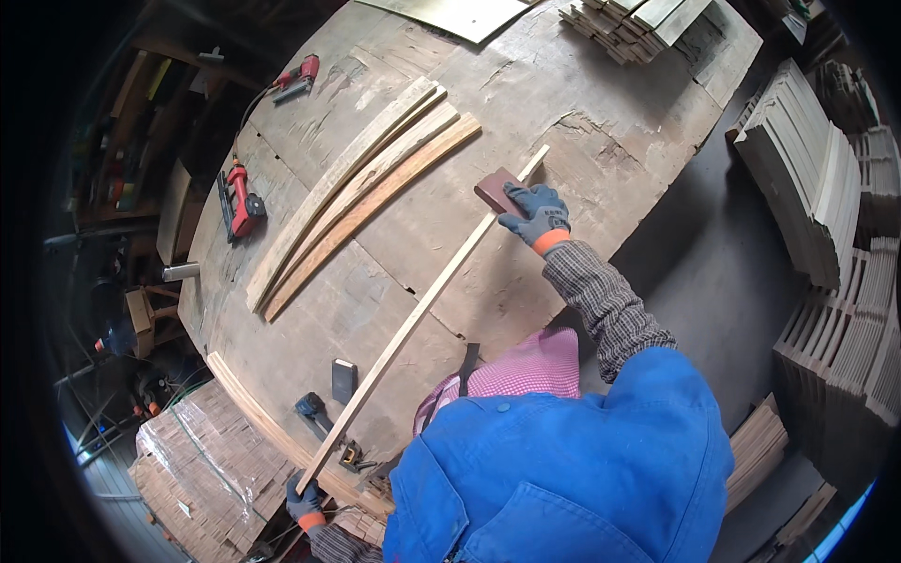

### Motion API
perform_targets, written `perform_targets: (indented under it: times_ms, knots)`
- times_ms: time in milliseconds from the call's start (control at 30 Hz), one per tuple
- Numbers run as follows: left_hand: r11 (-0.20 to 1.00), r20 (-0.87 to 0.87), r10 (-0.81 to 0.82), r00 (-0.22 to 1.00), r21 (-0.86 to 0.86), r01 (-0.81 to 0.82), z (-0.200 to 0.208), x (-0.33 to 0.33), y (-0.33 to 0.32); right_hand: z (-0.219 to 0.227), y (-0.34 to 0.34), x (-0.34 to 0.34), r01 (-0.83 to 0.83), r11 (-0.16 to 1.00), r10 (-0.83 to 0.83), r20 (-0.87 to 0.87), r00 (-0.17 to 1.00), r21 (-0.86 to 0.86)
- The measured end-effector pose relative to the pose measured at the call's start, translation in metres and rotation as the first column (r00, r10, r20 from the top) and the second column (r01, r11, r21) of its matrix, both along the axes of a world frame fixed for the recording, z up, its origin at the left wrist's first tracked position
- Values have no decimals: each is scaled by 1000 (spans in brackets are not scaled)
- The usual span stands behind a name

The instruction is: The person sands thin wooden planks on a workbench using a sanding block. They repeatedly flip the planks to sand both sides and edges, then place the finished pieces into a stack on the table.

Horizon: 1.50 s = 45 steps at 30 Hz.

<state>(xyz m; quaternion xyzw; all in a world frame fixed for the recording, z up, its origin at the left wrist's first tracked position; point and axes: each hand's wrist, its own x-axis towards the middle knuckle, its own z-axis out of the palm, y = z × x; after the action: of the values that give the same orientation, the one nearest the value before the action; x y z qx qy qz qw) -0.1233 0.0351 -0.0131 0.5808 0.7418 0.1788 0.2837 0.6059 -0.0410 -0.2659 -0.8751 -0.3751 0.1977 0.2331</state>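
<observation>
A long, thin pale wooden strip point(413, 314) slants across the worktable, from the near left edge to the right of the middle. My left hand point(304, 507), in a grey glove with an orange cuff, is closed around its near end at the table's edge. Toward the far end, my gloved right hand point(539, 214) grips a reddish-brown sanding block point(496, 191), which lies over the strip. The strip's far tip sticks out beyond the block. Beside the strip's near half lie a dark block point(344, 380) and a dark-headed hand tool point(311, 408).
Several boards point(361, 188) lie left of the strip. Farther left are a red nail gun point(240, 202) and another red nail gun point(298, 79). Wood pieces point(638, 28) are stacked at the far edge. Wooden parts point(798, 174) stand off the table's right side; a wrapped stack point(202, 460) stands near left.
</observation>
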Motion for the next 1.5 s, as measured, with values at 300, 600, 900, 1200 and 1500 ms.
perform_targets:
  times_ms: [300,600,900,1200,1500]
  knots:
    - [994,28,58,998,-95,-55,-22,-39,17,-34,32,130,389,868,-380,91,921,-309]
    - [996,72,35,997,-79,-30,-16,-4,7,6,16,-30,90,994,-89,-6,996,59]
    - [983,-25,-179,984,46,180,-31,4,6,136,27,-285,-422,860,432,30,901,287]
    - [925,-169,-344,924,107,364,-31,25,-2,143,24,-351,-513,811,501,119,857,282]
    - [887,-149,-356,923,257,384,-50,33,-10,118,13,-303,-244,941,216,137,967,236]
